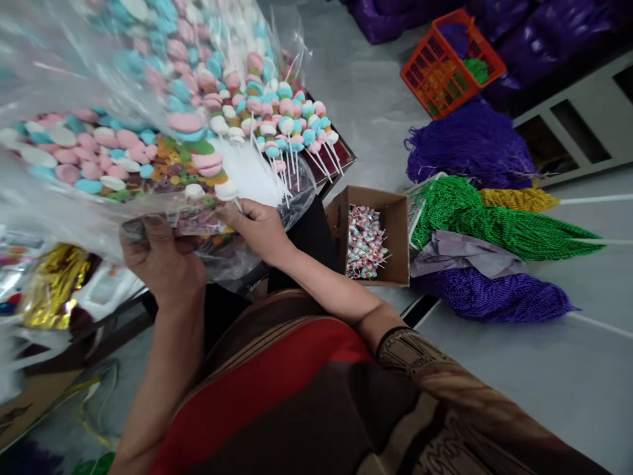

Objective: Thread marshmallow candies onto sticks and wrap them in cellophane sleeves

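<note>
Right hand [264, 231] pinches pink-and-white candy skewer [208, 163] by its white stick, over clear plastic candy bag [44, 201]. Left hand [168, 260] curled at bag edge, hold unclear. Grey floor [366, 99] open past dark-red table corner [347, 157].

Smooth grey floor [519, 389], dim cool light; purple plastic bags [395, 16] heaped far right, orange basket [429, 82] just beside them with green and purple bits inside, pale slotted panel [606, 112] at the right edge. On the right, nearer than the basket: purple string pile [469, 142], gold bundle [524, 199], green bundle [504, 221], grey cloth [465, 252], purple twisted bundle [499, 297]. Left: shiny gold foil packet [54, 284] among white packs, brown cardboard [42, 389] lower at near left, blurry.
</note>
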Tool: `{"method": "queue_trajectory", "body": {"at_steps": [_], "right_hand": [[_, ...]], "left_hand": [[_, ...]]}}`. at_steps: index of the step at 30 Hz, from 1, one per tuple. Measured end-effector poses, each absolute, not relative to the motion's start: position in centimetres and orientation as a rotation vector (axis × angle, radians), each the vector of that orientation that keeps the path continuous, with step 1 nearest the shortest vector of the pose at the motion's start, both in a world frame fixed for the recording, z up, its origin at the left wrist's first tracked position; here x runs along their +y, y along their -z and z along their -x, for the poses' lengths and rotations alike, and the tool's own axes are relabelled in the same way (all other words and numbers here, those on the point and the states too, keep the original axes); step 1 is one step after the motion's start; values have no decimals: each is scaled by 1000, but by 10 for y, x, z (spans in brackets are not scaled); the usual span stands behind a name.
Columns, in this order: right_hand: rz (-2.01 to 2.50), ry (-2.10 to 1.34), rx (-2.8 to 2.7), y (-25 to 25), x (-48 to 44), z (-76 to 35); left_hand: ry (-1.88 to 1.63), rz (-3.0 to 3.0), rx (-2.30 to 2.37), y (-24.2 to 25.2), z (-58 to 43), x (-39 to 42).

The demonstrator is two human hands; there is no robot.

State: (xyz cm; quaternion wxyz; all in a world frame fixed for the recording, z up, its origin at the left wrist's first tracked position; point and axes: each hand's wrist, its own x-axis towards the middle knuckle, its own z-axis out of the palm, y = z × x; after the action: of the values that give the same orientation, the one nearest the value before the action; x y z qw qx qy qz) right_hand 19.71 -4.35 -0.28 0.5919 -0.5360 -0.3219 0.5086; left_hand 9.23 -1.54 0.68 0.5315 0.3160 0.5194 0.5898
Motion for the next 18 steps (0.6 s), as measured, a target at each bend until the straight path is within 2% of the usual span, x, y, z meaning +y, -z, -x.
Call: {"method": "queue_trajectory", "body": {"at_steps": [3, 6, 12, 18], "right_hand": [[1277, -1066, -784, 13, -41, -198], [1272, -1056, -853, 16, -38, -201], [1280, -936, -998, -4, -57, -230], [1321, -1086, -1157, -16, -106, -259]], "left_hand": [[-1533, -855, 1133, -1, -96, -19], [-1488, -811, 1064, 5, -94, -17], [-1488, -554, 961, 6, -67, 4], [-1436, -282, 923, 1, -49, 17]]}}
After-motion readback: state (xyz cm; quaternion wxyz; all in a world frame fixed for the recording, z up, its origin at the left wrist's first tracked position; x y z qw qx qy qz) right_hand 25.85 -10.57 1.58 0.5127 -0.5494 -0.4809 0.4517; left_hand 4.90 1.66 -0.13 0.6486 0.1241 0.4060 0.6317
